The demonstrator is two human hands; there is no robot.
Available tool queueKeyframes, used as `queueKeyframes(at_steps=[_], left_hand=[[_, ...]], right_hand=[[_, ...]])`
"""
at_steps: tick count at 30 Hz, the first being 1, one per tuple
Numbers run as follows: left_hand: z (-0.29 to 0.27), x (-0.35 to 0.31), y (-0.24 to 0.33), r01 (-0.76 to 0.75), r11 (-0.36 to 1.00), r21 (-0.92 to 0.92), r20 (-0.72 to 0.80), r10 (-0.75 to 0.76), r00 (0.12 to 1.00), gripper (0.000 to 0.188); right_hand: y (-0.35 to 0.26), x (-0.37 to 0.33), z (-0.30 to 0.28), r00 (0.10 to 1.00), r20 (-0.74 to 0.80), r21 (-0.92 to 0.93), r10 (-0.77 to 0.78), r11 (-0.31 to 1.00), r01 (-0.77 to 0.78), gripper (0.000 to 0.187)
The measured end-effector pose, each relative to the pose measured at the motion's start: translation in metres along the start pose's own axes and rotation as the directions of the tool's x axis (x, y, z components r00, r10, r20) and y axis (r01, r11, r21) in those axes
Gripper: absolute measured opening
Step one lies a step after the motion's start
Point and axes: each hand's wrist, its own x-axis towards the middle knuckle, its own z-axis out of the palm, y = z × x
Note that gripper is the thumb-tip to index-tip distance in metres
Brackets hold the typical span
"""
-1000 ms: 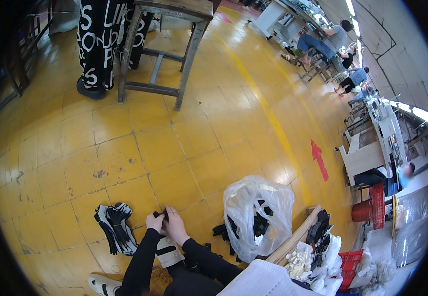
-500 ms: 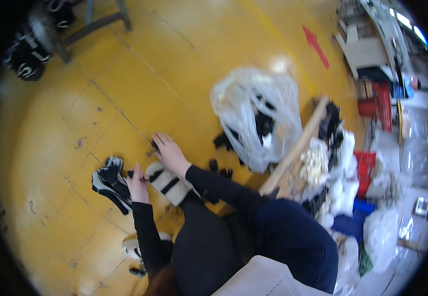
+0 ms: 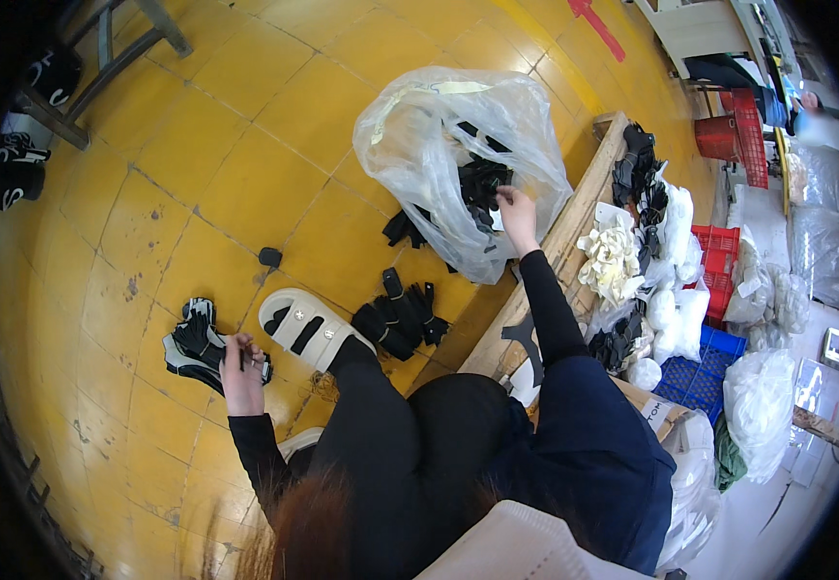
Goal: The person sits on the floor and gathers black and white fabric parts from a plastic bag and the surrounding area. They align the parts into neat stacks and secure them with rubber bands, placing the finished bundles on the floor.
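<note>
My right hand [image 3: 516, 215] is at the mouth of a clear plastic bag [image 3: 390, 130], fingers closed against the black fabric pieces [image 3: 482, 182] inside. Whatever those fingers grip blends into the black behind. Low on the left, my left hand [image 3: 242, 379] is beside a stack of black pieces with grey edges [image 3: 192, 346] on the floor. Its fingers are curled together, with something dark by the palm that I cannot make out. One small black piece [image 3: 269, 256] lies alone above my white sandal [image 3: 308, 329]. Several bundled black pieces [image 3: 400, 319] rest between sandal and bag.
A wooden beam [image 3: 555, 261] runs along the right of the bag. Beyond it are cream scraps [image 3: 611, 256], white bundles [image 3: 676, 232], a red crate [image 3: 717, 261] and a blue crate [image 3: 690, 375]. A metal-legged frame [image 3: 105, 48] stands at the upper left.
My right hand has moved from above the sandal across to the bag's mouth. My left hand stays near the stack. The view has shifted, showing the black bundles more fully.
</note>
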Motion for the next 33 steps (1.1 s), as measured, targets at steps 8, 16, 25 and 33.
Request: queueKeyframes(at_steps=[8, 16, 25, 33], left_hand=[[-0.008, -0.009, -0.005, -0.077, 0.995, 0.057, 0.2, 0.064, 0.978, 0.019], [-0.018, -0.012, -0.018, -0.016, 0.996, 0.089, 0.052, 0.012, 0.999, 0.022], [0.006, -0.011, -0.016, -0.105, 0.985, 0.14, 0.109, 0.09, 0.99, 0.012], [0.027, -0.017, -0.014, -0.168, 0.986, -0.023, 0.009, 0.168, 0.986, 0.019]], right_hand=[[0.078, 0.03, 0.039, 0.998, -0.044, -0.348, 0.047, 0.935, -0.06, 0.035], [0.052, 0.013, 0.053, 0.988, -0.02, -0.289, -0.154, 0.947, 0.142, 0.053], [0.048, 0.029, 0.077, 0.97, 0.02, -0.411, -0.244, 0.882, 0.23, 0.054], [0.033, 0.035, 0.06, 0.974, -0.085, -0.381, -0.212, 0.91, 0.165, 0.028]])
